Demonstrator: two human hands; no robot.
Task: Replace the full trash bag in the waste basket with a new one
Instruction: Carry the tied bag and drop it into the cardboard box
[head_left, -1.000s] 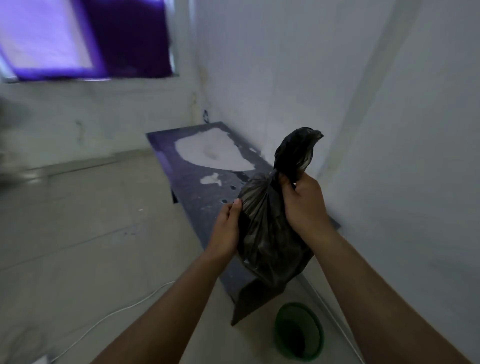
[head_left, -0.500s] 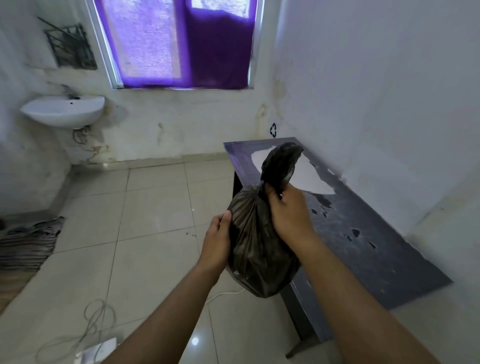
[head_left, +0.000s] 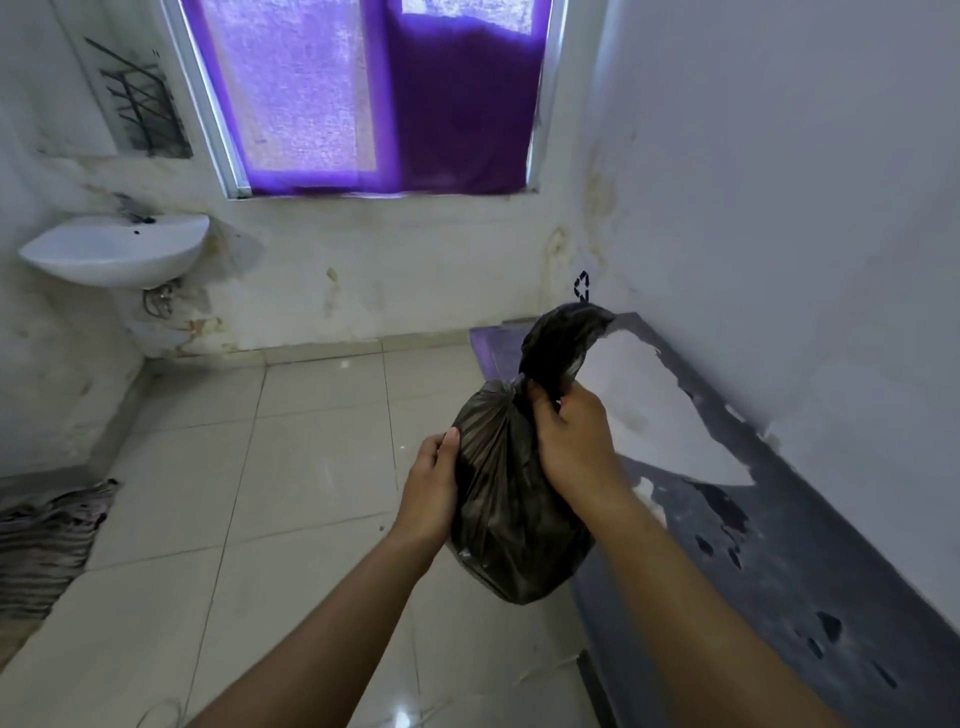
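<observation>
Black, crinkled plastic forms the full trash bag (head_left: 511, 499), held up in front of the person over the tiled floor (head_left: 291, 467) beside the near edge of a table. Right hand (head_left: 574, 444): fingers curled tight around the gathered neck of the bag, just under the twisted tail of plastic that stands up above the fist. Left hand (head_left: 431, 486): rests against the bag's left side, thumb lying straight along the plastic; whether its other fingers curl round the bag cannot be told, since they are hidden behind it. The bag's bulging lower part hangs free between the two forearms.

To the right, a dark table (head_left: 810, 587) runs along the right wall, its surface coating peeled away in a large pale patch with smaller chips. A striped cloth (head_left: 47, 540) lies on the floor at the left edge. Farther off, a white wall-mounted sink (head_left: 114, 254) sits on the stained back wall. A small black mark (head_left: 582, 286) is on the wall near the table's far corner; it is not legible as writing. Above, a window with a purple curtain (head_left: 374, 93).
</observation>
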